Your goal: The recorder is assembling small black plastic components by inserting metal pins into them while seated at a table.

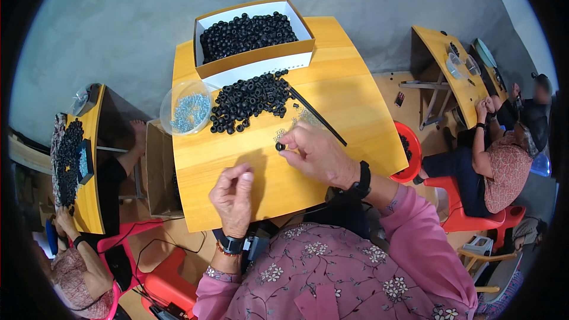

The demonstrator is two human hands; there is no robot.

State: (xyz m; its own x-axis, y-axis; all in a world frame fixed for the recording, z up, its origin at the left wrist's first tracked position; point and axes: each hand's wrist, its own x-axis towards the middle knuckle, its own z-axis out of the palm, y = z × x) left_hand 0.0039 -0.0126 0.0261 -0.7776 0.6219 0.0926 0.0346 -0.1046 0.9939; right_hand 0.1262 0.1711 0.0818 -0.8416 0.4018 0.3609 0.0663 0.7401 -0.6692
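Note:
Between thumb and forefinger, my right hand point(317, 154) pinches a small black ring-shaped part point(280, 147), held over the yellow wooden table point(367, 118). My left hand point(233, 197) is near the table's front edge, its fingers curled in against the thumb; anything in them is too small or hidden to make out. Beyond my hands lies a heap of the same black round parts point(252, 101). Tiny clear pieces point(307, 117) are scattered beside it, partly behind my right hand. A black rod point(318, 117) slants across the table to the right of the heap.
An open box point(255, 62) full of black parts stands at the back. A clear round tub point(169, 120) holds small bluish pieces. Under the right edge is a red basin point(415, 151). People sit at side tables left point(92, 201) and right point(468, 104).

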